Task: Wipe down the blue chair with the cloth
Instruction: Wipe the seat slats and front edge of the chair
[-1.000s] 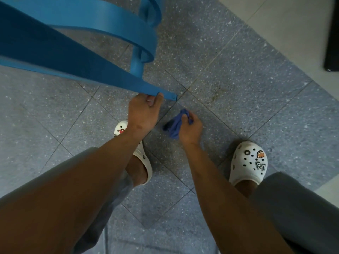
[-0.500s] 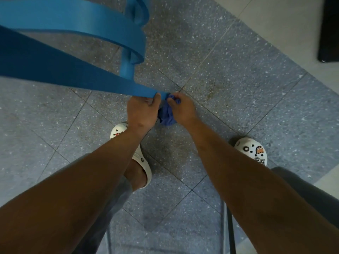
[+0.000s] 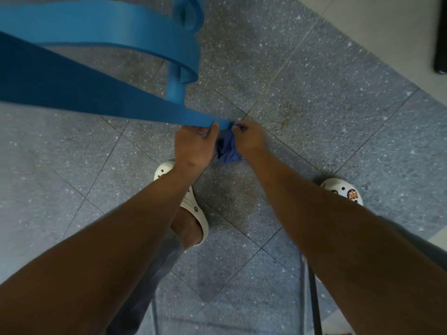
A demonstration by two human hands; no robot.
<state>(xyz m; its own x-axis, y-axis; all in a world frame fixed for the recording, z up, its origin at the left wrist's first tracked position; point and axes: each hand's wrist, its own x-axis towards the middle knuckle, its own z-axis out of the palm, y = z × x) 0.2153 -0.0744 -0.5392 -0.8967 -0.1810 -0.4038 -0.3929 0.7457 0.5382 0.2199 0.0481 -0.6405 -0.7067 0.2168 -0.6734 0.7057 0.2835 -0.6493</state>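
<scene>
The blue chair (image 3: 101, 93) is tipped over, its flat blue bars crossing the upper left of the head view. My left hand (image 3: 194, 146) grips the near end of the lowest bar, thumb over the top edge. My right hand (image 3: 249, 139) holds a bunched dark blue cloth (image 3: 227, 151) and presses it against the very tip of that same bar. Most of the cloth hangs below and between my two hands.
Grey speckled floor tiles (image 3: 314, 105) lie all around. My feet in white clogs (image 3: 191, 204) stand below the hands, the right clog (image 3: 343, 191) further right. A dark object (image 3: 441, 35) stands at the top right edge. Thin metal legs (image 3: 314, 298) show near the bottom.
My right hand has brought the cloth up from lower down to the tip of the chair bar and now presses it there. My left hand keeps its grip on the bar.
</scene>
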